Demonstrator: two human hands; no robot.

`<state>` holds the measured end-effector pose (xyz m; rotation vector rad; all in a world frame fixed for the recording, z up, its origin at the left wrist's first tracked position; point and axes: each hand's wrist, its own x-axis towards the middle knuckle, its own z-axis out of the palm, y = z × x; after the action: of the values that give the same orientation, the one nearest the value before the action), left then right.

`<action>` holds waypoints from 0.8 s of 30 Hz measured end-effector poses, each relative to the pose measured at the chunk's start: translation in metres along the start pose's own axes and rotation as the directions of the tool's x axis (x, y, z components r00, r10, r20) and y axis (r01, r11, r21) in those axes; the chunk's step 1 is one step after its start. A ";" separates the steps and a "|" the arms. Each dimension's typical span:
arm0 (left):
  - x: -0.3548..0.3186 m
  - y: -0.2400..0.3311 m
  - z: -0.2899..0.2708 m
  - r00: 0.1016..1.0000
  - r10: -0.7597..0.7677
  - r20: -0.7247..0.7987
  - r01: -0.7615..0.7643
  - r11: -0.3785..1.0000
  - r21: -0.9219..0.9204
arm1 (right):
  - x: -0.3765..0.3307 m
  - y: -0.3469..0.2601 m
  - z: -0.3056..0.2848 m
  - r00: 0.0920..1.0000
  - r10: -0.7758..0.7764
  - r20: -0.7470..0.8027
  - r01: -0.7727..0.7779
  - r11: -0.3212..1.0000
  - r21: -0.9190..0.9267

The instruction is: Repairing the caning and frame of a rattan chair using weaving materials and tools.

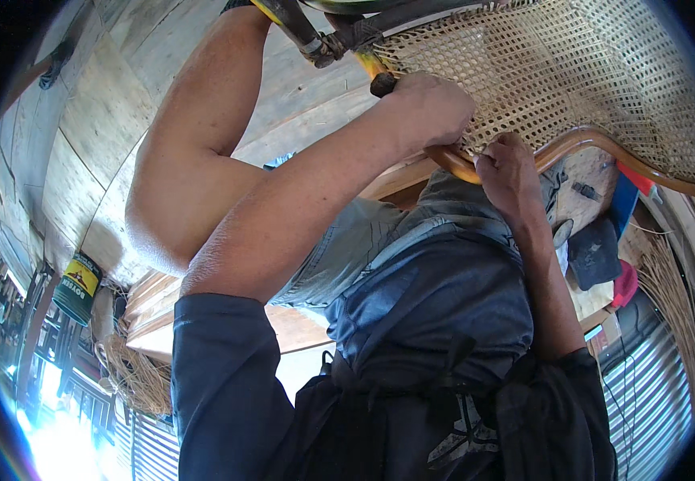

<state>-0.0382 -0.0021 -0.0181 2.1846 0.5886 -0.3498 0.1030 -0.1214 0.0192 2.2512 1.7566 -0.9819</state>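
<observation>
Across the top right lies a woven cane panel [516, 64] with open holes, edged by a curved, glossy brown wooden frame [584, 138]. My left hand [431, 108] is closed at the panel's near left edge, over the frame. A dark, blunt-ended handle [382, 85] sticks out of that fist; the rest of the tool is hidden. Close to its right, my right hand [512, 172] is closed against the frame's near edge, thumb and fingers pressed together. What its fingers hold, if anything, does not show.
Dark bound poles [323, 48] meet the panel's far left corner. My bent leg [195, 136] rests on the wooden plank floor [91, 152]. A green and yellow can [79, 287] stands at left, near fibre bundles [135, 377]. Long cane strands [672, 297] and a dark cloth [594, 252] lie at right.
</observation>
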 end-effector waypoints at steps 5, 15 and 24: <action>0.004 -0.005 0.004 1.000 -0.011 0.022 0.011 1.000 -0.025 | 0.002 0.001 -0.001 0.998 0.047 0.030 -0.047 0.999 0.009; -0.021 0.021 -0.011 0.992 0.020 -0.124 0.001 0.986 0.168 | -0.006 -0.004 0.007 0.997 0.030 -0.068 -0.038 0.992 -0.122; -0.029 0.018 -0.027 0.995 -0.038 -0.095 0.057 0.976 0.211 | -0.002 -0.015 0.002 0.991 0.133 -0.032 -0.135 0.986 -0.095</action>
<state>-0.0524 0.0003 0.0228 2.4055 0.6814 -0.3542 0.0881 -0.1192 0.0226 2.2966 1.6008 -0.8270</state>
